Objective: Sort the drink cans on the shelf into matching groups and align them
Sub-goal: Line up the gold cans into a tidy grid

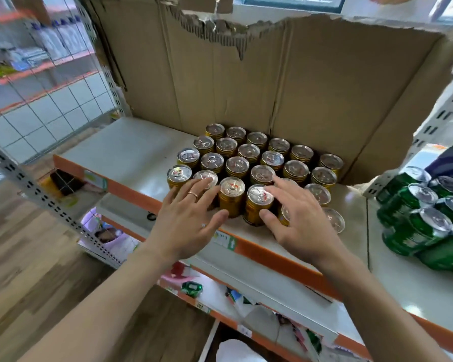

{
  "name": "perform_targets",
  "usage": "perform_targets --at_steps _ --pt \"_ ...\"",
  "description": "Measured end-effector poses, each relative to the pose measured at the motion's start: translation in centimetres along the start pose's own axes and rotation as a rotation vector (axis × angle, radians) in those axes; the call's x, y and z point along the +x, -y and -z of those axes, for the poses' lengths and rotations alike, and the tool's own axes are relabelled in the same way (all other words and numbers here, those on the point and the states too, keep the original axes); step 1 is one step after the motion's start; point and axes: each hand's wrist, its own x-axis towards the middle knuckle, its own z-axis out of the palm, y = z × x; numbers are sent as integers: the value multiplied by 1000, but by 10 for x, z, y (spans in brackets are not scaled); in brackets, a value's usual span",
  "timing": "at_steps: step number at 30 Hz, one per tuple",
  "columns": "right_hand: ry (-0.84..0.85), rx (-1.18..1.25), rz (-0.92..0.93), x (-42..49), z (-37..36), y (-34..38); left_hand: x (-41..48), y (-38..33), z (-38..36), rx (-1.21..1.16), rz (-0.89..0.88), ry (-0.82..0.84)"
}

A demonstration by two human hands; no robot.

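**Both hands spread over the near row of the gold cans; nothing gripped.**

Your left hand (191,218) and right hand (298,223) are open, fingers straight and splayed, holding nothing. The gold cans (262,173) stand upright in a block on the shelf (141,142), under and just beyond your fingertips, long axes vertical. Two front cans show in the gap between your thumbs. The left front can (232,194) is just beside your left thumb. The right front can (259,202) is at your right thumb, though contact cannot be told. Each hand is nearer its own can, so squaring the row probably calls for a push away from you. The green cans (416,226) lie well apart, beyond your right little finger.
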Motion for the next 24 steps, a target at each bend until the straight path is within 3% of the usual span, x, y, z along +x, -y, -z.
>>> perform_targets --at_steps 11,24 --pt "88 43 -1 98 -14 -7 72 65 21 -81 175 -2" --pt "46 -36 -79 187 -21 -15 193 114 -4 -449 292 92"
